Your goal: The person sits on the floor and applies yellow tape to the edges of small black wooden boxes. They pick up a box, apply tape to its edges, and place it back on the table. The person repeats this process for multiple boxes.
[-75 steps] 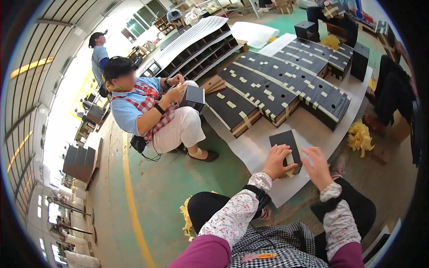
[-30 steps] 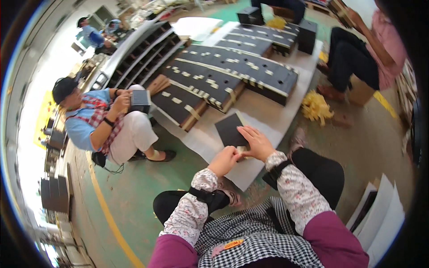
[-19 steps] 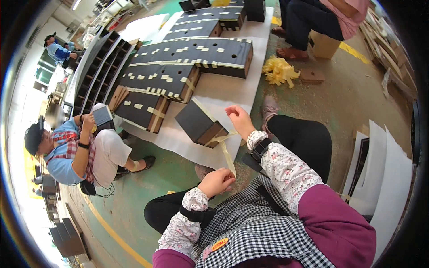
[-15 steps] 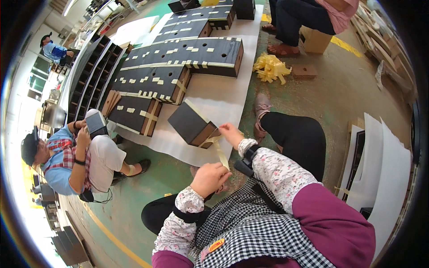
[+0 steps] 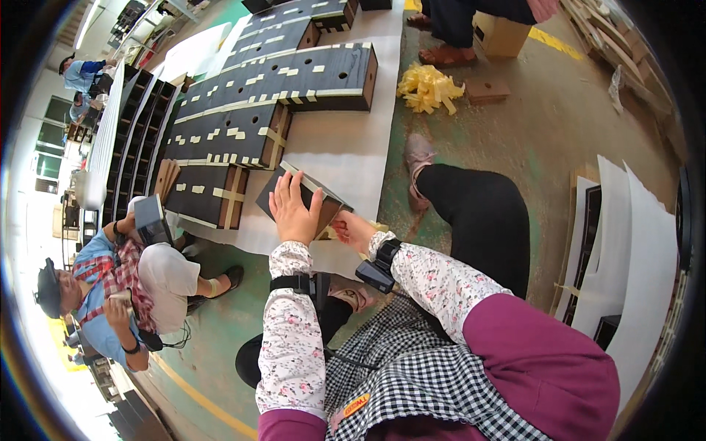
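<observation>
A small dark box with a brown end (image 5: 266,192) lies on the white sheet in front of me, a pale tape strip along its edge. My left hand (image 5: 294,211) is flat over its dark face, fingers spread, hiding much of it. At the brown near end, my right hand (image 5: 354,229) is bent in with its fingers curled against the box. What those fingers hold, if anything, is hidden. A bit of yellowish masking tape (image 5: 323,233) shows by the box's lower end, between the hands.
Long dark boxes (image 5: 323,73) with tape pieces stand beyond on the white sheet (image 5: 346,147). Crumpled yellow tape (image 5: 429,87) and brown boards (image 5: 487,90) lie on the floor to the right. A co-worker (image 5: 110,287) sits at left holding a dark box; another person's legs show at the top.
My left hand has left the stretched tape, moved up and opened onto the box. My right hand has moved down and left against the brown end. The co-worker's one hand has lowered.
</observation>
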